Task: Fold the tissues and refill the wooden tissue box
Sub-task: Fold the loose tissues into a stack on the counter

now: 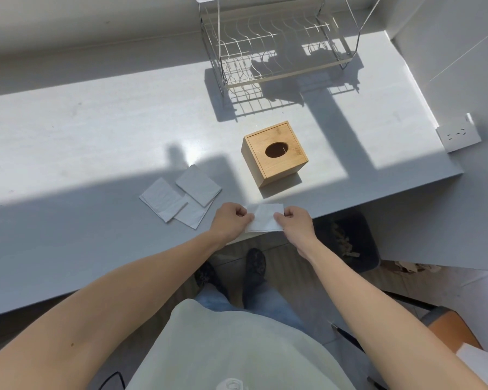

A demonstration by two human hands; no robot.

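Three folded tissues (pixel 181 197) lie overlapped near the front edge of the desk (pixel 68 136). To their right, at that edge, the left hand (pixel 230 219) and right hand (pixel 295 222) hold one tissue (pixel 264 218), fingers pinching its opposite ends. Folding appears to be in hand; the next move likely calls for aligning edges and creasing. The wooden tissue box (pixel 273 153) stands behind, lid closed, oval slot up. Its engraved mark is illegible.
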